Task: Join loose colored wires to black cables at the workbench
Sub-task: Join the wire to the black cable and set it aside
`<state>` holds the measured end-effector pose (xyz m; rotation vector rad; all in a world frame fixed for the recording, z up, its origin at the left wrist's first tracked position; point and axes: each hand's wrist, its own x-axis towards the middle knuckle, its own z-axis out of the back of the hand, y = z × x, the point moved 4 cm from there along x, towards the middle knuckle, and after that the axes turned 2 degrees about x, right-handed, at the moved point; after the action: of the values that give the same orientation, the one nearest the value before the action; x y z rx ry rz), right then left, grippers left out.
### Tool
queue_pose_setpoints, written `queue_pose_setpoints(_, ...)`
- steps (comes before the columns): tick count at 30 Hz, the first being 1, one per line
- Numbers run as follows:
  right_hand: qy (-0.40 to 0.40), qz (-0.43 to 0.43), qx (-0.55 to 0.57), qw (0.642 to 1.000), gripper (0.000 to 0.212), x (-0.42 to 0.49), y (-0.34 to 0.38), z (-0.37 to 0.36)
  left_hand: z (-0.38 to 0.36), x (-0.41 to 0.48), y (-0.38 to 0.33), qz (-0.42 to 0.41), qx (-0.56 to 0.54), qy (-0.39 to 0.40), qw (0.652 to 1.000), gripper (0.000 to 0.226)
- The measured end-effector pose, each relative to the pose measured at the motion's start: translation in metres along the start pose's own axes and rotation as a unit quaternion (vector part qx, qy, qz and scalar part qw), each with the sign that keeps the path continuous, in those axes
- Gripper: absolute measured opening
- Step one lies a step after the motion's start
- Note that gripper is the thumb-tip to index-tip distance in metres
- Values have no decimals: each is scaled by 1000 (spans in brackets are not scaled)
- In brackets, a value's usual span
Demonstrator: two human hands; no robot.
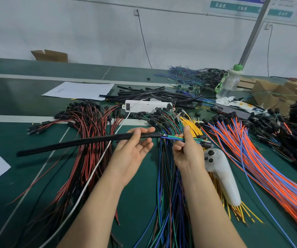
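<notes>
A long black cable (76, 142) stretches from the left toward the centre, held above the green bench. My left hand (135, 149) lies palm up under its right end, thumb pressing the cable against the fingers. Green and blue wires (172, 137) stick out of that cable end. My right hand (186, 149) pinches these wires between thumb and fingers, just right of the cable end. Small black connectors (206, 143) hang at the wires' far ends beyond my right hand.
Bundles lie on the bench: red-black wires (90, 140) at left, green-blue wires (167, 203) under my arms, yellow wires (192, 126), orange-blue wires (262, 163) at right. A white handheld device (221, 176) lies beside my right wrist. A white power strip (144, 105), black cables (158, 95) and a bottle (228, 83) stand behind.
</notes>
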<state>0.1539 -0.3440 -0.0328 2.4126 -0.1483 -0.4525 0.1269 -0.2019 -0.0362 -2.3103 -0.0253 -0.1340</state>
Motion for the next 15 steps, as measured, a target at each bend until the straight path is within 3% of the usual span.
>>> queue_pose_setpoints(9, 37, 78, -53, 995, 36, -3, 1, -7, 3, -1, 2, -12, -17, -109, 994, 23)
queue_pose_setpoints(15, 28, 59, -39, 997, 37, -5, 2, -6, -1, -1, 1, -35, -50, -66, 996, 21)
